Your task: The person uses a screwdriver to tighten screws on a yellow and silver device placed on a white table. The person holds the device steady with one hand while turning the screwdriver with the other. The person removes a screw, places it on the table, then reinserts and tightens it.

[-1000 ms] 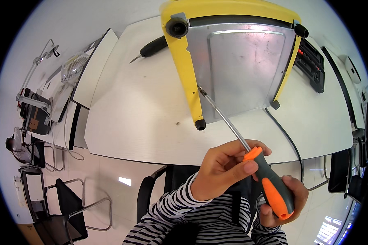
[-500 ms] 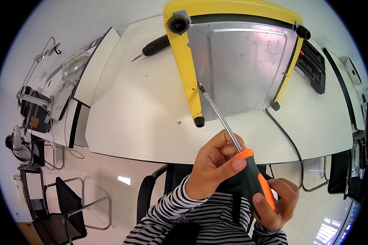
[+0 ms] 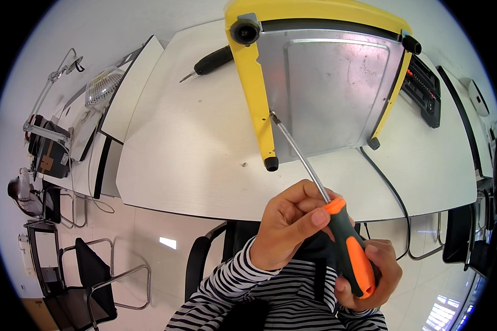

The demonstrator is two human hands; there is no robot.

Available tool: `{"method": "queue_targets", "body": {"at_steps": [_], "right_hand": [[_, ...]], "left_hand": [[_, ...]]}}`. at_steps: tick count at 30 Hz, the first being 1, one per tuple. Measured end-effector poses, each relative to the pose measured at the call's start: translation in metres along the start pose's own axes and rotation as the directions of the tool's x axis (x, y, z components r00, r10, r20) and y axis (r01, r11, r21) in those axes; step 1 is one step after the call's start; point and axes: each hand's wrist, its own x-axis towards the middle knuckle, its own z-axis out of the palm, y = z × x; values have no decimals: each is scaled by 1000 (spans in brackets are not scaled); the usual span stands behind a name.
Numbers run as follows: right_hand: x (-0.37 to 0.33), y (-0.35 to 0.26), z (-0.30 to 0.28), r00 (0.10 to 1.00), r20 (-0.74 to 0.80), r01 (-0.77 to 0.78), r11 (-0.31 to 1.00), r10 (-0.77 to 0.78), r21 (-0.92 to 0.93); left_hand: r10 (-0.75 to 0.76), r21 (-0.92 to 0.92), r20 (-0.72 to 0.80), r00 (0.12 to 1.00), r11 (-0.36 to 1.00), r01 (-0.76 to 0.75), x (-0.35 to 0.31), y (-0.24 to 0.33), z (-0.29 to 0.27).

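Note:
My left hand (image 3: 281, 226) pinches a long screwdriver (image 3: 359, 266) where its steel shaft meets the orange collar. My right hand (image 3: 385, 276) grips the lower end of its black-and-orange handle. The shaft slants up and away to the left. Its tip meets the inner edge of a yellow-framed appliance (image 3: 337, 83), about where the frame joins the grey metal base plate. The appliance is tipped up so that its underside and black feet face me. Any screw at the tip is too small to make out.
A second, black-handled screwdriver (image 3: 212, 62) lies at the table's back left. A black tool case (image 3: 425, 94) lies at the right, behind the appliance. A dark cord (image 3: 389, 187) runs off the front edge of the white table (image 3: 188, 143). Someone (image 3: 27, 193) sits far left.
The screwdriver handle has turned, so more of its orange panel faces me. My right-hand fingers have shifted round the handle. The tip stays at the same spot on the frame.

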Motion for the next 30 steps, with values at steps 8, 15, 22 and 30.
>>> {"method": "queue_targets", "body": {"at_steps": [8,15,22,30], "right_hand": [[3,-9,7,993,-83,59,962,-84,-265],[-1,-7,8,982,-139,66,926,-126,-372],[5,-5,11,950,-48,265,878,-308,-399],[2,-1,10,979,-145,129,984,-147,-123]], "left_hand": [[-8,56,14,1000,998,7,-2,3,0],[-34,62,-11,999,997,35,-4,1,-5],[10,72,3,1000,997,-10,-4,4,-3],[36,48,2,999,998,-36,-2,5,0]]}}
